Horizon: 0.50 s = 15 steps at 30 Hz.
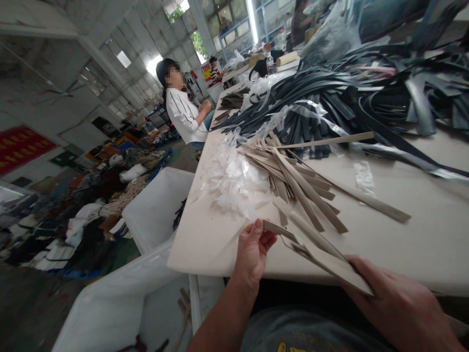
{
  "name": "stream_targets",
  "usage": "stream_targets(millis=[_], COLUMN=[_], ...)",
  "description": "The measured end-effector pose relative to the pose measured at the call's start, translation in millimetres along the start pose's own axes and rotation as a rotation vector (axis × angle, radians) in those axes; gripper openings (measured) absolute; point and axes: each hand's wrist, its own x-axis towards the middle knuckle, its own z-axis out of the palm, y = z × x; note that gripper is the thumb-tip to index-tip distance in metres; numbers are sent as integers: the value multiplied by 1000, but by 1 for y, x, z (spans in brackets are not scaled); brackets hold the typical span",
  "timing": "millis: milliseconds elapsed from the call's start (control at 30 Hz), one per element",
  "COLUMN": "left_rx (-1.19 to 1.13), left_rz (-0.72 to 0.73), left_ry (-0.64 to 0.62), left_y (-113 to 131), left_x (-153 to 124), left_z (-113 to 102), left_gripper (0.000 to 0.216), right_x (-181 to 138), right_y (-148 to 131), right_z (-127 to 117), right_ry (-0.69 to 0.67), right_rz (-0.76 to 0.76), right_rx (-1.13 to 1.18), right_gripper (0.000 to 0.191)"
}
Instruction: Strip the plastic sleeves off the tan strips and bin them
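Note:
Several flat beige-grey strips [326, 254] are gripped near their right ends by my right hand [388, 298], its fingers wrapped round them. With thumb and fingers, my left hand [252, 247] pinches the left end of one strip [276, 228]. The held strips fan slightly apart between my hands, over the table's near edge. Just beyond them lies a loose pile of similar strips [293, 178]. Crumpled clear plastic pieces [234, 181] are heaped left of that pile.
Long black strips [311, 98] cover the far right of the table [205, 239]. White bins [106, 303] stand on the floor at the left, against the table's side. Another person [185, 112] sits at the table's far left edge. Heaped materials [88, 220] lie on the floor.

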Motion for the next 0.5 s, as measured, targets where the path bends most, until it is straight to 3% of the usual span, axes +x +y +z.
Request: stream_targets(millis=[100, 300, 500], left_rx=[-7, -76, -105], left_rz=[43, -16, -20], left_ry=[19, 73, 80], left_y=[2, 9, 11], left_x=[-2, 6, 11], left_z=[2, -1, -5], left_gripper=[36, 41, 39], right_x=[2, -3, -6], right_y=[-1, 1, 5], right_z=[4, 9, 4], right_ry=[-6, -4, 12], right_rz=[-107, -114, -136], right_rx=[-48, 104, 67], right_gripper=[21, 17, 20])
